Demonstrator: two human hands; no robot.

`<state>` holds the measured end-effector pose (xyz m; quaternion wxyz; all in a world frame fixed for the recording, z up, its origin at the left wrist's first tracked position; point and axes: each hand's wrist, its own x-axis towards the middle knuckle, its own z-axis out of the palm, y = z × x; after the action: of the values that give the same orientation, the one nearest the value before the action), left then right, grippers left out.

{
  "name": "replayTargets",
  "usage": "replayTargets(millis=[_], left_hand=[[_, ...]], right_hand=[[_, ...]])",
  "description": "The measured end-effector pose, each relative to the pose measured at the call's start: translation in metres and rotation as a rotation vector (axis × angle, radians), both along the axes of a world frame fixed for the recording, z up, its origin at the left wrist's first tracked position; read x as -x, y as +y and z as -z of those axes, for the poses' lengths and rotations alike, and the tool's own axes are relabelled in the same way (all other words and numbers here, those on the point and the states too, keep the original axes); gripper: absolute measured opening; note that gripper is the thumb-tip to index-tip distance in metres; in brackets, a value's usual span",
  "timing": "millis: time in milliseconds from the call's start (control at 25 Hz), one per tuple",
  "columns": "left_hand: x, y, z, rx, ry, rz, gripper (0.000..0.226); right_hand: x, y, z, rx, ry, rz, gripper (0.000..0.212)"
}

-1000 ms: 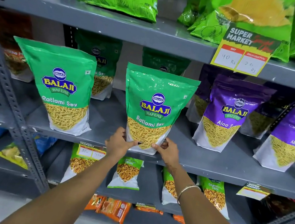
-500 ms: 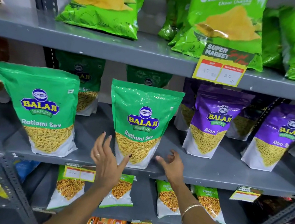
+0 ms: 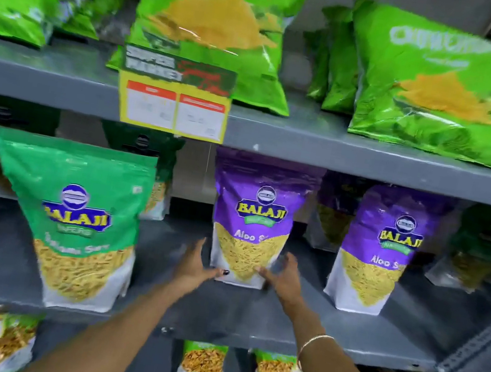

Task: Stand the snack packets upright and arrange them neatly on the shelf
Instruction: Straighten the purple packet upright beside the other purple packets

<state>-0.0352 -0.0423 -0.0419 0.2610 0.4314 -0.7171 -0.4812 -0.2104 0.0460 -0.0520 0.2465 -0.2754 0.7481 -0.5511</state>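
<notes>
Both hands closing in on the purple Aloo Sev pouch, one on each side of its base

The purple Balaji Aloo Sev packet (image 3: 250,225) stands upright on the middle shelf (image 3: 279,328), long axis vertical, straight ahead of the fingers and a bit set back from the front edge. Left hand (image 3: 193,266) is spread open at the pouch's lower left corner, thumb tip right at or touching the white bottom; right hand (image 3: 285,277) is open too, thumb across the lower right corner. It's blurry, so I can't tell if either actually has a grip, but nothing looks clamped. Both hands sit about equally near, so I'd guess a two-handed squeeze at the base to square it up with the green Ratlami Sev packet (image 3: 82,223) on its left and the second Aloo Sev packet (image 3: 379,250) on its right.
</notes>
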Motion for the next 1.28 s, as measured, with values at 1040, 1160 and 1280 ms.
replayTargets(millis=[1040,1160,1280], left_hand=[[-0.016,0.081,-0.007,-0.079,-0.137,-0.087,0.069],[-0.015,0.084,-0.009,-0.07,-0.146,-0.097,0.067],[-0.016,0.087,-0.009,-0.06,-0.178,-0.072,0.078]], right_hand=[[-0.019,0.09,-0.012,-0.018,-0.093,-0.351,0.049],[-0.019,0.089,-0.011,-0.023,-0.089,-0.356,0.05],[-0.021,0.091,-0.015,-0.05,-0.075,-0.341,0.054]])
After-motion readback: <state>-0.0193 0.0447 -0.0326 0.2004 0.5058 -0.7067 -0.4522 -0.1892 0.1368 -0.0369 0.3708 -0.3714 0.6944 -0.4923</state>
